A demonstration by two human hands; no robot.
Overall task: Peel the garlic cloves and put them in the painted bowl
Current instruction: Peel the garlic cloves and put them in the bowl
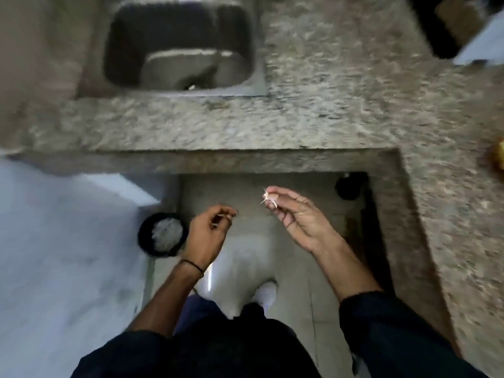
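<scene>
Nearest me, my left hand [208,233] hung over the floor [245,186], its fingers [226,214] curled; whether they held a scrap, I could not tell. My right hand [297,216] pinched a garlic clove [270,197], skin flaring, short of the table's [272,126] front edge. Beyond lay the sink [122,50].
</scene>
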